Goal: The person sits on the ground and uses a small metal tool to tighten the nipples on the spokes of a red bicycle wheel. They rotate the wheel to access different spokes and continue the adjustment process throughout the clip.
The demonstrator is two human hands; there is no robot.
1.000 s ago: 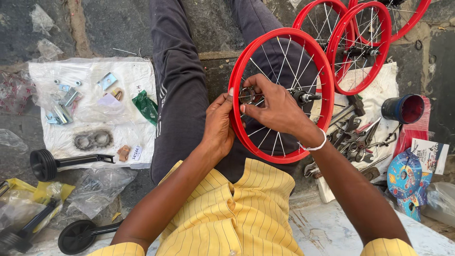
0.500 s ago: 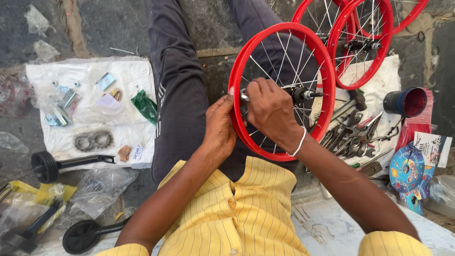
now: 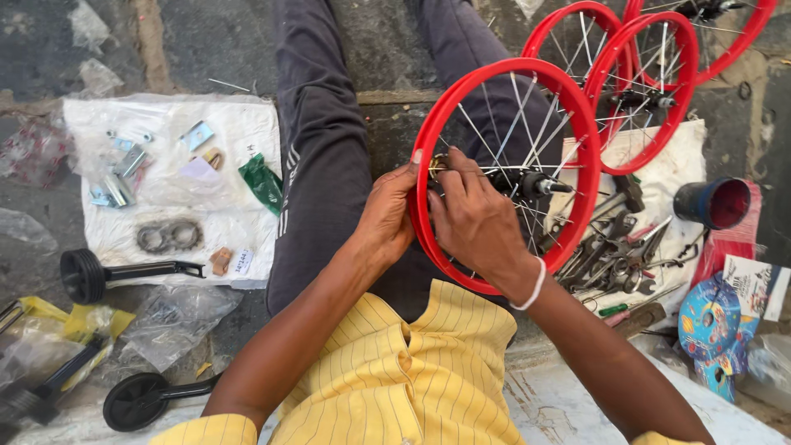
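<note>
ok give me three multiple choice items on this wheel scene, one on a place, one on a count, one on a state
1. Where is the dark cup?
A. right of the tools
B. on the white sheet at left
C. on the person's lap

2. How many red wheels show?
A. one
B. two
C. at least three

3. How is the nearest wheel held?
A. lying flat, untouched
B. upright, both hands on it
C. hanging from a hook

Answers: 1 A, it sits beyond the tool pile. 2 C, two more wheels stand behind the near one. 3 B, the left hand grips the rim and the right hand reaches among the spokes.
</note>
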